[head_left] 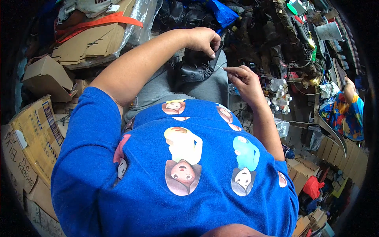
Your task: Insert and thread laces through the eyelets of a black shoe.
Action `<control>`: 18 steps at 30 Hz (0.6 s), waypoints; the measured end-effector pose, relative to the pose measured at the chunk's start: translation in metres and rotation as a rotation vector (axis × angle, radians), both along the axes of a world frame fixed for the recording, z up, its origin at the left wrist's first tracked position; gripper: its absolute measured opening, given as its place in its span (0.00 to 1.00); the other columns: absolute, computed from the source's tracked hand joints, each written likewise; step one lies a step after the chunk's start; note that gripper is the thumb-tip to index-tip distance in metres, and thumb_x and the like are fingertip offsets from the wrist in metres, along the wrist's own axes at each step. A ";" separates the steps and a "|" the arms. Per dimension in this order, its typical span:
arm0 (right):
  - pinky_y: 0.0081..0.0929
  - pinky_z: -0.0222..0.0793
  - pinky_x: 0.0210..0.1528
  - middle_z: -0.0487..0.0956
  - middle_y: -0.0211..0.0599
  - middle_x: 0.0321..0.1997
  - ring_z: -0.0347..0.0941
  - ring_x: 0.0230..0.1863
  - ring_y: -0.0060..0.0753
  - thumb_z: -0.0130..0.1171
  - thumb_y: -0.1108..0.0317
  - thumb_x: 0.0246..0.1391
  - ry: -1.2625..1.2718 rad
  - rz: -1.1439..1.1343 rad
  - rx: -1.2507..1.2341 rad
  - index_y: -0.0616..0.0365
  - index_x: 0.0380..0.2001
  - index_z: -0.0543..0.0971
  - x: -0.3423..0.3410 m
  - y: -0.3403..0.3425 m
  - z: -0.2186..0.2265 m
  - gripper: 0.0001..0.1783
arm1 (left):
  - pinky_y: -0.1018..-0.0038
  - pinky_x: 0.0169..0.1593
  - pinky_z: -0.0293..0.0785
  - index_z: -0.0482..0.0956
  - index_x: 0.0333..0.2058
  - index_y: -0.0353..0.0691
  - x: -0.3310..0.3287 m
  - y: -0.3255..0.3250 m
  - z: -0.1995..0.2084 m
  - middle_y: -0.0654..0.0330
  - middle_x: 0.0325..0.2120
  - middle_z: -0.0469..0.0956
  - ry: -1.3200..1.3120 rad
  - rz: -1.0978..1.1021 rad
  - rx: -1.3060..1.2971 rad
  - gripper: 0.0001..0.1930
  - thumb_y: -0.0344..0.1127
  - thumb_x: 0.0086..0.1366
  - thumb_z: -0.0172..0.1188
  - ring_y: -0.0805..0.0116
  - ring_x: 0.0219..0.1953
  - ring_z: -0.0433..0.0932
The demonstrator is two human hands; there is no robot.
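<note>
A black leather boot (191, 72) with laces rests on my lap, over grey trousers (158, 86). From above, my left hand (204, 42) reaches across to its upper edge, the fingers pinched on the boot's collar. Close by on the right, my right hand (245, 81) is closed around a thin, pale, stick-like tool (220, 67). That tool's tip points at the boot's side, near the laces; whether it touches the leather I cannot tell. Part of the boot's far side is hidden behind my left hand.
Flattened cardboard (92, 41) with an orange strap is stacked at the far left, above an open carton (49, 77). Several small clear bottles (281, 96) stand right of my knee. More dark footwear (181, 15) lies ahead. Another person's colourful clothing (345, 118) shows at the right.
</note>
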State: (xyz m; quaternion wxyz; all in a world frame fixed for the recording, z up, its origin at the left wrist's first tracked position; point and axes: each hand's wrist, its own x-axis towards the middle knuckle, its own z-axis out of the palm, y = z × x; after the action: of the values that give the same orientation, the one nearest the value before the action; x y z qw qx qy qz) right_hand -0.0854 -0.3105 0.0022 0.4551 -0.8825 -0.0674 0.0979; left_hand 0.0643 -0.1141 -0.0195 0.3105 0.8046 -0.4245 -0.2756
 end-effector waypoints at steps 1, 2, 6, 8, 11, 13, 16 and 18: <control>0.23 0.66 0.34 0.72 0.35 0.28 0.70 0.29 0.26 0.57 0.73 0.48 0.001 0.010 -0.031 0.54 0.39 0.80 0.001 0.002 -0.002 0.13 | 0.69 0.43 0.69 0.77 0.32 0.36 0.000 0.000 0.001 0.55 0.31 0.76 0.004 0.001 -0.003 0.15 0.35 0.46 0.67 0.63 0.38 0.75; 0.23 0.66 0.34 0.72 0.35 0.28 0.70 0.29 0.26 0.57 0.73 0.48 0.004 0.011 -0.034 0.54 0.39 0.80 0.002 0.002 -0.002 0.13 | 0.70 0.44 0.69 0.77 0.32 0.36 0.000 -0.001 0.002 0.56 0.31 0.77 0.102 -0.020 -0.001 0.14 0.34 0.47 0.66 0.64 0.38 0.75; 0.25 0.67 0.34 0.72 0.37 0.28 0.71 0.30 0.31 0.56 0.73 0.48 -0.026 0.061 -0.111 0.54 0.39 0.80 0.007 0.008 -0.003 0.13 | 0.71 0.49 0.68 0.78 0.34 0.35 0.000 0.006 -0.003 0.60 0.31 0.79 0.285 -0.081 -0.117 0.11 0.28 0.50 0.62 0.68 0.39 0.75; 0.26 0.67 0.34 0.72 0.37 0.28 0.72 0.30 0.32 0.56 0.73 0.48 -0.024 0.071 -0.127 0.54 0.39 0.80 0.008 0.011 -0.001 0.13 | 0.71 0.50 0.68 0.79 0.35 0.35 -0.001 0.005 -0.004 0.59 0.33 0.79 0.270 -0.080 -0.093 0.11 0.28 0.50 0.62 0.68 0.40 0.75; 0.28 0.67 0.34 0.71 0.38 0.27 0.72 0.30 0.34 0.56 0.72 0.47 -0.002 0.068 -0.139 0.54 0.38 0.81 0.010 0.014 -0.001 0.12 | 0.72 0.51 0.68 0.80 0.38 0.36 -0.002 0.006 -0.002 0.59 0.36 0.79 0.253 -0.074 -0.047 0.13 0.27 0.51 0.60 0.68 0.42 0.75; 0.31 0.67 0.34 0.71 0.40 0.26 0.72 0.30 0.38 0.56 0.71 0.46 -0.050 0.078 -0.200 0.54 0.36 0.81 0.012 0.015 -0.001 0.12 | 0.72 0.51 0.68 0.80 0.39 0.36 -0.002 0.007 -0.003 0.58 0.36 0.79 0.253 -0.066 -0.027 0.13 0.26 0.51 0.60 0.68 0.42 0.75; 0.33 0.68 0.36 0.72 0.41 0.27 0.73 0.31 0.41 0.56 0.70 0.45 -0.058 0.081 -0.271 0.54 0.35 0.81 0.014 0.019 0.004 0.12 | 0.73 0.51 0.68 0.80 0.40 0.37 -0.001 0.008 -0.005 0.58 0.36 0.79 0.290 -0.064 -0.043 0.15 0.26 0.51 0.60 0.68 0.42 0.75; 0.32 0.68 0.36 0.73 0.42 0.27 0.73 0.32 0.41 0.57 0.70 0.44 -0.046 0.071 -0.296 0.54 0.35 0.82 0.015 0.023 0.009 0.12 | 0.73 0.52 0.68 0.80 0.41 0.38 0.000 0.010 -0.005 0.57 0.37 0.79 0.263 -0.080 -0.054 0.15 0.25 0.51 0.59 0.68 0.42 0.75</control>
State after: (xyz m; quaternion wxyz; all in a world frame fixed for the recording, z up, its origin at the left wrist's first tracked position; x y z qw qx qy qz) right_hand -0.0708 -0.2875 0.0110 0.3145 -0.9390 -0.0939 0.1028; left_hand 0.0639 -0.1046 -0.0249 0.3736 0.7355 -0.4190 -0.3794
